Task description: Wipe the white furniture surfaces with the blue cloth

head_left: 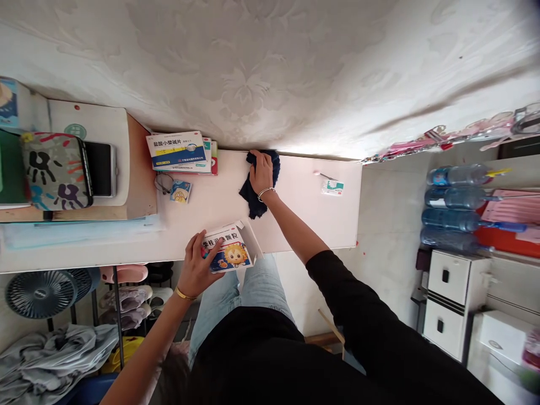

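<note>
Pinching open-flapped box (230, 257) in left grip (198, 263) | touching dark cloth (253, 203) beneath right grip (262, 173), on surface (310, 216) — can't tell if clutched

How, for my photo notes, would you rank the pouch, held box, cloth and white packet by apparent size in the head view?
1. Pouch
2. Held box and cloth, unranked: they look fairly close, and the right hand hides part of the cloth
3. White packet
</note>
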{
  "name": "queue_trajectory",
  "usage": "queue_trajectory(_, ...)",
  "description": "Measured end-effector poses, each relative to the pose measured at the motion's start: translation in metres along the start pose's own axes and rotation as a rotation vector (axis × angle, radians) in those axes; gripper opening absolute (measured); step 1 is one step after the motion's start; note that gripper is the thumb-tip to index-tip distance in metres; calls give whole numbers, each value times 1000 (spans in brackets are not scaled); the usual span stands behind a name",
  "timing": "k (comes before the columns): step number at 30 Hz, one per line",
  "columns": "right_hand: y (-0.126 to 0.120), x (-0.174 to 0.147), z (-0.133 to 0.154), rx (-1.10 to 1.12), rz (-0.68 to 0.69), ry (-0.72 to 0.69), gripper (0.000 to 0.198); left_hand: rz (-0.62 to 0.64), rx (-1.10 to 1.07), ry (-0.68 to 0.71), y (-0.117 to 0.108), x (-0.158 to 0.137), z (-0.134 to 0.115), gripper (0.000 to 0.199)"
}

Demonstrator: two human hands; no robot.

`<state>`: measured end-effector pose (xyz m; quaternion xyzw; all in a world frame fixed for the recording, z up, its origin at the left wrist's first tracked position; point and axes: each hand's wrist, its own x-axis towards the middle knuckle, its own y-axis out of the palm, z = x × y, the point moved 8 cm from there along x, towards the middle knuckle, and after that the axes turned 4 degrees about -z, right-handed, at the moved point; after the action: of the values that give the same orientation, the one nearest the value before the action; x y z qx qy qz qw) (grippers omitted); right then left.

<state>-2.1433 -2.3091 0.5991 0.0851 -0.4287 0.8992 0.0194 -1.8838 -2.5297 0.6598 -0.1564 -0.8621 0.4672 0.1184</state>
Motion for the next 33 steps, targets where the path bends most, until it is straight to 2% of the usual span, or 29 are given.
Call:
queue_trajectory(7, 19, 8, 13, -4, 56, 13, 50, 7, -13, 3, 1, 4, -6, 117)
queue_trajectory(9, 25, 6, 20, -11, 115, 2, 49, 11, -6, 7, 1, 4, -8, 118)
queue_trajectory(12, 32, -22, 37, 29, 323, -190, 47, 14, 7, 15, -3, 2, -11, 118)
queue_trajectory(14, 22, -53, 37, 74, 408, -326, 47, 4, 14, 14, -7, -1, -12, 117)
queue_trajectory(15, 12, -66, 29, 83, 391, -341, 48, -5, 17, 11, -10, -3, -12, 117)
queue_trajectory(17, -18, -77, -1, 49, 227, -233, 51, -22, 23, 2, -13, -6, -11, 117)
queue_trajectory(19, -45, -76, -34, -20, 57, -77, 56, -34, 26, -7, -13, -9, -9, 116)
queue_trajectory(21, -52, -66, -49, -76, 7, -7, 62, -39, 27, -12, -11, -11, -8, 115)
queue_trajectory(23, -42, -49, -47, -91, 51, -15, 66, -45, 25, -13, -8, -11, -8, 115)
queue_trajectory(27, -11, -22, -22, -65, 139, -58, 69, -56, 15, -14, -2, -13, -9, 116)
queue_trajectory(33, 5, -15, 2, -105, 197, -152, 67, -48, 14, -1, 2, -22, -11, 115)
